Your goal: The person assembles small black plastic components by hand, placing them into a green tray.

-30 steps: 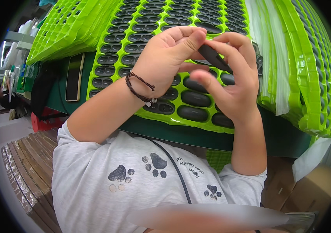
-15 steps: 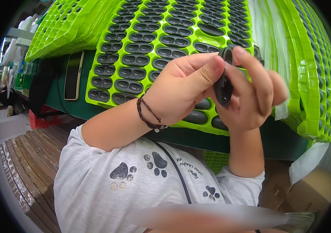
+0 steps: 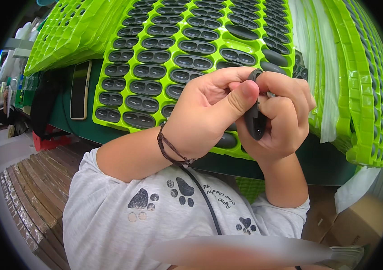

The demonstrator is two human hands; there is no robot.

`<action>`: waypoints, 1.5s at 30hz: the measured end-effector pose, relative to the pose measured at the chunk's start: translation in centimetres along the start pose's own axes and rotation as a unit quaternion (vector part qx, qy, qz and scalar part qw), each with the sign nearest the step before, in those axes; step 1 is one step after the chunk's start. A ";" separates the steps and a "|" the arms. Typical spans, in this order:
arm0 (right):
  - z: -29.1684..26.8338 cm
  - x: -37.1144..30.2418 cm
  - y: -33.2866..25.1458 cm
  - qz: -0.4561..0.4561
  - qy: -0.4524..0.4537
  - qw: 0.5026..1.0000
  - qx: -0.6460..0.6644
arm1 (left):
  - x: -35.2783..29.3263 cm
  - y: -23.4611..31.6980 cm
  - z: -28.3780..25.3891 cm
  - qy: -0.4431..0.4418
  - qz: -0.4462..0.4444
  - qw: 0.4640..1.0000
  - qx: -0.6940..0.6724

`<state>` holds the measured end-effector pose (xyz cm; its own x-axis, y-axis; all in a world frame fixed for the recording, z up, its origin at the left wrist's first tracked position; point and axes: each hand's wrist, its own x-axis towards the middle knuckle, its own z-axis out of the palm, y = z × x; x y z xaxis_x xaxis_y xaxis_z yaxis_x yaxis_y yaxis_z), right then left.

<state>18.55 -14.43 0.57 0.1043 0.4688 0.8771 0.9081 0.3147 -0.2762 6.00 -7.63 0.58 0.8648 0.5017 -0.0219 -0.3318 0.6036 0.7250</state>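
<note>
Dark oval case (image 3: pixel 256 126), long axis toward the torso (image 3: pixel 164 225): left hand (image 3: pixel 211 110) pinching its far end, right hand (image 3: pixel 283 114) curled along its right side.

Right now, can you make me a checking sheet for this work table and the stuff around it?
Surface: dark green table, partly covered.
Job's things: green tray with rows of dark oval pieces; one dark case held up in front.
Clutter: phone left of the tray.
Hands: left hand and right hand both hold the dark case.
Cables: black cord over the shirt.
Surroundings: stacked green trays left and right.
</note>
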 end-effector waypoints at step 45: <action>-1.1 1.0 1.5 0.122 -0.044 0.940 0.315 | 1.1 0.2 -1.3 -0.132 0.094 0.983 -0.087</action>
<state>20.45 -14.45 1.49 0.2192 0.6475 0.7298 0.4377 0.6033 -0.6667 6.41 -6.14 -0.24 0.8416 0.4511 0.2971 -0.5353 0.6229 0.5704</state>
